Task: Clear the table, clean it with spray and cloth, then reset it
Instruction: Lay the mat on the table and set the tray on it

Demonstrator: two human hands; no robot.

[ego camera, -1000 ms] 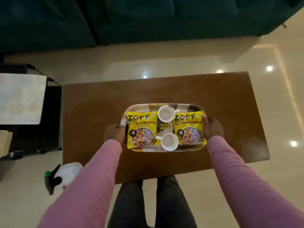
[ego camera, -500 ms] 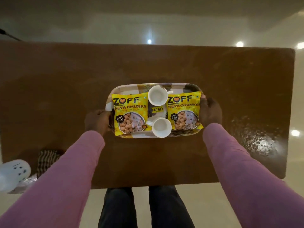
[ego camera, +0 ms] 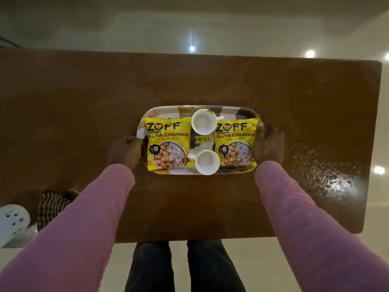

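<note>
The tray (ego camera: 145, 125) lay over the middle of the brown desk (ego camera: 84, 98), its long sides running left to right. The left grip (ego camera: 124, 151) was clenched on the tray's left short edge, fingers curled over the rim; the right grip (ego camera: 270, 145) clasped the right short edge, thumb lying on the rim beside the right packet. Whether the tray rested on the desk or hung just above it could not be told.

On the tray lay two yellow soya-chunk packets, the left packet (ego camera: 167, 146) and the right packet (ego camera: 236, 143), with two white cups between them: the far cup (ego camera: 203, 121) and the near cup (ego camera: 207, 162), both upright and looking empty.

At the desk's near left corner a striped cloth (ego camera: 51, 207) was partly covered by the pink left sleeve (ego camera: 80, 228). A white object with dark spots (ego camera: 11, 221) was cut off by the left edge; what it was could not be made out.
</note>
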